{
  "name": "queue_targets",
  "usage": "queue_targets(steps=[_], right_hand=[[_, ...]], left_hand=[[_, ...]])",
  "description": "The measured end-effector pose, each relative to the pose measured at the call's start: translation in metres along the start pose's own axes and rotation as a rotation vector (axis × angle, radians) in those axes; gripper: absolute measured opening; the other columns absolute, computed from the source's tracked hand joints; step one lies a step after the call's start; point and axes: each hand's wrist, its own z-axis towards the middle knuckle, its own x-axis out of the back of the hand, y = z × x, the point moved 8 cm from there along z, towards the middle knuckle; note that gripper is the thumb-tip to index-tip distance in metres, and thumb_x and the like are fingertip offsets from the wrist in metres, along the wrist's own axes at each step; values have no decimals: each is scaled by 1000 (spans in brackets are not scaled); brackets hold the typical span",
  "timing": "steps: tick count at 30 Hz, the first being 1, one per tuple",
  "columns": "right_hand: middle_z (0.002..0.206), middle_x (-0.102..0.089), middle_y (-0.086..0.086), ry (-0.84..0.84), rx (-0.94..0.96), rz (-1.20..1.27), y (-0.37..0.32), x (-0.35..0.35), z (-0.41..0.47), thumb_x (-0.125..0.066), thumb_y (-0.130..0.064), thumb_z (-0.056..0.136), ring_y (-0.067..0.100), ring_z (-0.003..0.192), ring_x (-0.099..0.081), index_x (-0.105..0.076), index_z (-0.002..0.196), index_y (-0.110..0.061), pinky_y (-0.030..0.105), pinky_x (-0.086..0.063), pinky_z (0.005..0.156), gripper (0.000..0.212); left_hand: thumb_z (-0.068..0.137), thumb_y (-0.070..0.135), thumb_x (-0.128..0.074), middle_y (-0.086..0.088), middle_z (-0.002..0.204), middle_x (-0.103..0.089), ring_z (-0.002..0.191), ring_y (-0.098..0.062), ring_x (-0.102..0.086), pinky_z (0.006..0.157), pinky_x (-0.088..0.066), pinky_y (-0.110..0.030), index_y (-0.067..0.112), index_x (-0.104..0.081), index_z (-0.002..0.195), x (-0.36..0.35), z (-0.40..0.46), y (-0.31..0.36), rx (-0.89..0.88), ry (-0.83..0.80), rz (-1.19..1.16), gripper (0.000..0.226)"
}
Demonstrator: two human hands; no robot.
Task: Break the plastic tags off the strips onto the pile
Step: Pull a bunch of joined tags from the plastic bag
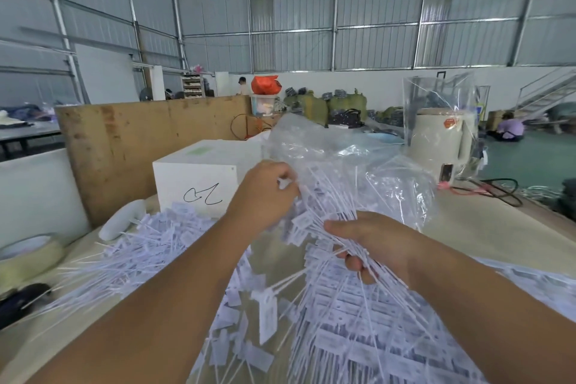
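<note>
My right hand point(378, 246) grips a thick bundle of white plastic tag strips point(330, 221) raised above the table, thumb and fingers curled around the stems. At the bundle's upper left, my left hand point(265, 193) pinches tags with curled fingers. A clear plastic bag point(343, 153) hangs around the far end of the bundle. A pile of loose white tags point(156, 246) spreads over the table to the left, and more tags point(343, 337) lie under and in front of my hands.
A white box point(199, 178) with a black scribble stands behind the pile. A brown board point(124, 140) rises behind it. A tape roll point(28, 252) sits at the left edge. A cream kettle point(439, 143) in plastic stands at the back right, cables beside it.
</note>
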Motion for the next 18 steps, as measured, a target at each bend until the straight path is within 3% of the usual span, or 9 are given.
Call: queue_targets(steps=[3,6,9,11,13,14,16,18], right_hand=[[63,-59,4,52,2,28,1,11,0,-67,-35,90,15,44,-50,-62,90,-14,23,-38,43,21],[63,-58,5,177,9,183,2,32,0,-63,-33,93,14,43,-49,-57,99,-11,25,-38,42,23],[64,-56,5,275,47,308,1,48,0,-60,-33,95,14,43,-48,-56,99,-13,25,-37,42,21],[62,-56,5,278,56,326,2,48,0,-60,-33,95,14,43,-47,-56,94,-14,24,-36,41,20],[62,-57,5,244,42,311,6,40,1,-62,-33,94,14,44,-48,-58,94,-14,23,-36,41,19],[62,-58,4,221,29,296,8,35,2,-63,-32,93,14,44,-48,-59,95,-13,23,-37,41,19],[64,-59,4,169,1,255,12,25,5,-65,-30,91,13,45,-49,-61,97,-12,23,-39,41,19],[64,-59,5,126,-8,233,13,16,9,-66,-27,91,13,45,-48,-63,97,-10,22,-38,40,19]], left_hand=[[91,16,-52,3,66,-58,67,-23,-54,61,-43,-31,16,-61,75,7,-10,3,-21,123,82,18],[92,9,-51,2,71,-57,78,-31,-58,67,-45,-34,17,-57,73,15,-24,-8,-36,141,191,22],[81,-6,-59,-12,84,-65,82,-34,-65,68,-51,-34,5,-67,81,17,-45,-4,-228,72,372,13],[75,-8,-64,-6,81,-64,81,-28,-65,63,-50,-26,5,-68,81,-2,-64,-1,-409,-135,507,15],[85,7,-57,6,93,-61,95,-20,-61,71,-42,-21,14,-70,98,-17,-74,-12,-375,-377,535,20],[86,16,-56,10,98,-62,97,-16,-61,73,-44,-22,21,-70,106,-14,-72,-20,-266,-434,473,24],[80,40,-66,14,109,-61,97,-10,-61,78,-49,-26,34,-59,124,-2,-60,-25,-102,-370,224,44],[64,70,-68,18,117,-50,100,-5,-55,78,-48,-26,42,-34,139,-4,-53,-14,-93,-354,172,87]])
